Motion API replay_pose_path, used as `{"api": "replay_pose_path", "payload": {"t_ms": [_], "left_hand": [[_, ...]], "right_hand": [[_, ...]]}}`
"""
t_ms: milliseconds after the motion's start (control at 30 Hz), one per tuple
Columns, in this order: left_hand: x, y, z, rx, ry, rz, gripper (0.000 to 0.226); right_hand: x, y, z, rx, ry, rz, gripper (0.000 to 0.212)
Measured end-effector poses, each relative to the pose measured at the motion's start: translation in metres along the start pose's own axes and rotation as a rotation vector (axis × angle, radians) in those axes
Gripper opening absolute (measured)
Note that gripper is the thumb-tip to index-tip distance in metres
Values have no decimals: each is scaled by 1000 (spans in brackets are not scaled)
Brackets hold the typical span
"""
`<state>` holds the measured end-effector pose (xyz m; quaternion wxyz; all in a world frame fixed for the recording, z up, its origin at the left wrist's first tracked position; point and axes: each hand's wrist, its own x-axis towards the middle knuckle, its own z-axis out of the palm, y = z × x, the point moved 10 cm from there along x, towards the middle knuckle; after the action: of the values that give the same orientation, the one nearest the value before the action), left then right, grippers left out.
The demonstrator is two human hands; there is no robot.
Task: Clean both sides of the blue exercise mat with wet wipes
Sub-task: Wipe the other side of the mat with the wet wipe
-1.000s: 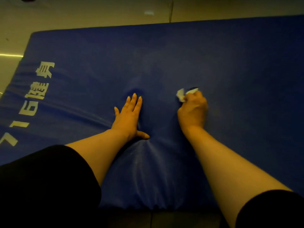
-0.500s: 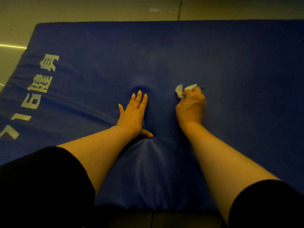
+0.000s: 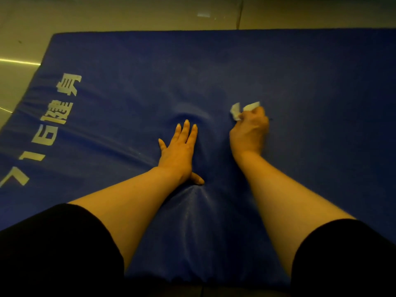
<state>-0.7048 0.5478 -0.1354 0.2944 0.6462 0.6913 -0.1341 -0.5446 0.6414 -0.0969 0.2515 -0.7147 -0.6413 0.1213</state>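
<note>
1. Nearest the camera: two black sleeves (image 3: 53, 249), one low at each side, bare forearms reaching forward over the near edge of the blue exercise mat (image 3: 310, 86)

2. Mat's near edge sits just past the sleeves, puckered into folds between the two forearms; creases fan up from there toward the left hand

3. Left hand (image 3: 179, 152) lies flat, palm down on the mat, fingers straight and close together, thumb splayed out to the right. It holds nothing. Mat surface dents under it, with a shallow hollow just beyond the fingertips

4. Right hand (image 3: 249, 130) just to the right of the left, apart from it, a strip of bare mat between. Fingers curled into a fist around a white wet wipe (image 3: 235, 110), knuckles down against the mat. Wipe pokes out past the fingers on the far side, in two crumpled tips; whether the wipe itself touches the mat cannot be told

5. Mat spreads wide under and beyond both hands, running out of view at right. White printed characters (image 3: 53, 123) run along its left margin, well apart from the hands

6. Farthest: pale glossy floor (image 3: 107, 16) beyond the mat's far edge and left corner, a dark seam crossing it at upper right
</note>
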Motion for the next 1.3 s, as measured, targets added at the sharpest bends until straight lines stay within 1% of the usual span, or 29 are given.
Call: {"api": "replay_pose_path", "payload": {"t_ms": [100,167,200,233,267,333,367,400,433,500,567,633,667,700,767,833,867,900,933,967,1000,1033,1067,1100,1133,1200,1267,1300], "left_hand": [[0,-2,-6,4,40,25,143],[1,-4,-14,93,80,62,137],[1,-5,-21,133,122,101,130],[3,-6,-31,132,176,144,121],[5,-7,-42,93,229,178,112],[14,-8,-64,14,300,223,93],[21,-7,-71,18,303,240,91],[29,-3,-73,47,278,256,96],[39,1,-73,72,230,258,103],[55,7,-68,91,131,247,117],[66,7,-64,89,65,216,125],[71,7,-63,109,6,187,129],[70,8,-62,138,-33,184,130],[71,9,-65,189,-75,186,131],[76,9,-83,345,-125,207,124],[87,13,-113,420,-105,269,105],[94,17,-128,415,-69,302,98],[100,19,-137,398,-30,328,97],[106,21,-141,379,-8,334,103],[111,19,-138,361,-11,311,112],[117,16,-132,349,-21,283,120],[124,13,-124,341,-36,266,126],[126,11,-117,329,-41,258,129],[129,9,-113,317,-36,260,132],[132,7,-110,310,-26,265,135],[135,4,-110,301,-11,271,140],[136,4,-109,280,-11,286,141],[137,5,-108,264,-10,293,141]], "right_hand": [[-36,-57,23,142,-96,-285,22],[-32,-65,31,165,-176,-340,19],[-23,-59,28,157,-173,-329,19],[-10,-49,22,145,-122,-307,22],[5,-32,13,135,-59,-244,24],[32,6,1,86,11,-24,26],[38,16,1,42,25,50,26],[38,13,2,15,37,71,24],[34,1,6,10,42,35,23],[18,-41,23,71,8,-137,21],[0,-71,40,122,-86,-275,20],[3,-73,53,80,-203,-311,20],[13,-66,48,44,-198,-314,20],[29,-55,38,26,-150,-295,18],[67,-19,14,-13,-61,-124,20],[83,16,6,-68,-57,67,19],[81,18,3,-39,-40,130,17],[74,5,4,9,-8,105,13],[65,-19,11,68,6,12,11],[53,-45,19,97,6,-111,14],[44,-66,32,122,-27,-217,19],[38,-80,47,146,-107,-285,23],[34,-89,56,161,-195,-327,24],[39,-89,60,158,-232,-348,23],[51,-82,56,147,-200,-336,20],[83,-55,36,110,-51,-246,14],[114,-18,24,82,18,-39,15],[122,-7,23,54,32,23,15]]}}
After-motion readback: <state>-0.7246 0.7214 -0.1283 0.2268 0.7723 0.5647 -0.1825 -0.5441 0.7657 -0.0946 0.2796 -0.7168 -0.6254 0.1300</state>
